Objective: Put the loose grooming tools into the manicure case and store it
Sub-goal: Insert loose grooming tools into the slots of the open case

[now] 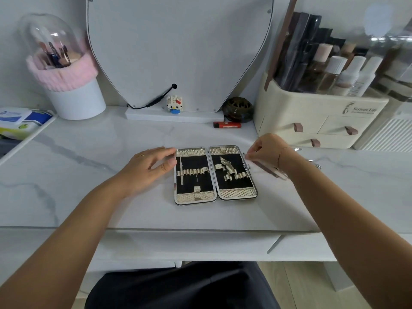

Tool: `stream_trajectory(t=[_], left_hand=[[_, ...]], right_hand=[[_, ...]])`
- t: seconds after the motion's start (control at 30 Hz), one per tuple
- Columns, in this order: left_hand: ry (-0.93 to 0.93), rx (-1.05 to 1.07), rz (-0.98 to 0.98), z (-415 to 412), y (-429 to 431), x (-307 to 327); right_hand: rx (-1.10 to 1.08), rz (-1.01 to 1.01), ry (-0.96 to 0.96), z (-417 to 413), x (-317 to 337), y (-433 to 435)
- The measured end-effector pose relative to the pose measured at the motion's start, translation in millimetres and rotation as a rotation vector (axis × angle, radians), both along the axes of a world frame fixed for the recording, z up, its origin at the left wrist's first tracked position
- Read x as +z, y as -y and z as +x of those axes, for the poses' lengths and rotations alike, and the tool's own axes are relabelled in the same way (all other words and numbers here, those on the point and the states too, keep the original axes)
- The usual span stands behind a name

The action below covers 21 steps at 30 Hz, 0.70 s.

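Left hand (153,166): one, fingers nearly straight and loose, tips resting on the upper left rim of the manicure case (237,192); gripping nothing.
Right hand (265,152): one, fingers curled, tips pinched narrow on a slender tool (244,155) just beside the case's right edge. What kind of tool cannot be told.

Brush holder (69,85): one, far left, white cup, pink knit band, clear dome.
Manicure case: one, lying open flat at the middle of the marbled tabletop (89,175), between the hands. It has two hinged halves, silver-rimmed, with black lining and pale lattice-patterned ends. The left half holds one row of loops with one thin probe (181,172) seated in it. The right half holds one leaf-shaped tool (227,166) under its straps.
Block figure (174,104): one, behind the case.
Lighter (227,124): one, red-orange.
Dark round jar (237,109): one.
Brown strip (269,171): one, blurred, under the right wrist.
Cream organiser (312,121): one, with three drawer pulls and several bottles on top.
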<state>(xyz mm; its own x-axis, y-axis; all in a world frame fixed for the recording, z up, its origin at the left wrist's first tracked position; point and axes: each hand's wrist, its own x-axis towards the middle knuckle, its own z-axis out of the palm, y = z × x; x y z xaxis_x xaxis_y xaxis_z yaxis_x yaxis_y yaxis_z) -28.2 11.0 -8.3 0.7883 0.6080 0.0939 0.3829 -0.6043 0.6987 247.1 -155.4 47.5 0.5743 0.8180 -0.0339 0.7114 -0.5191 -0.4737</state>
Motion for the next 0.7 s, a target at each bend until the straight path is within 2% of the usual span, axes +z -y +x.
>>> stream_trajectory(t=[0.17,0.37,0.53,0.6,0.7], left_hand=[[-0.006,0.006,-0.001,-0.3,0.5,1.1],[-0.005,0.0,0.008,-0.4,1.8,2.5],[-0.009,-0.006,0.027,-0.1,6.4,6.8],[-0.007,-0.013,0.035,-0.3,8.7,9.0],[-0.06,-0.023,0.07,-1.7,12.5,13.8]], right_hand=[[0.039,-0.096,-0.062,8.2,3.7,-5.9],[0.021,0.101,-0.267,20.6,4.0,7.0],[0.077,0.331,-0.649,8.0,21.6,7.8],[0.14,0.367,-0.758,-7.8,26.9,-3.5],[0.188,0.379,-0.81,-38.0,25.1,-32.3]])
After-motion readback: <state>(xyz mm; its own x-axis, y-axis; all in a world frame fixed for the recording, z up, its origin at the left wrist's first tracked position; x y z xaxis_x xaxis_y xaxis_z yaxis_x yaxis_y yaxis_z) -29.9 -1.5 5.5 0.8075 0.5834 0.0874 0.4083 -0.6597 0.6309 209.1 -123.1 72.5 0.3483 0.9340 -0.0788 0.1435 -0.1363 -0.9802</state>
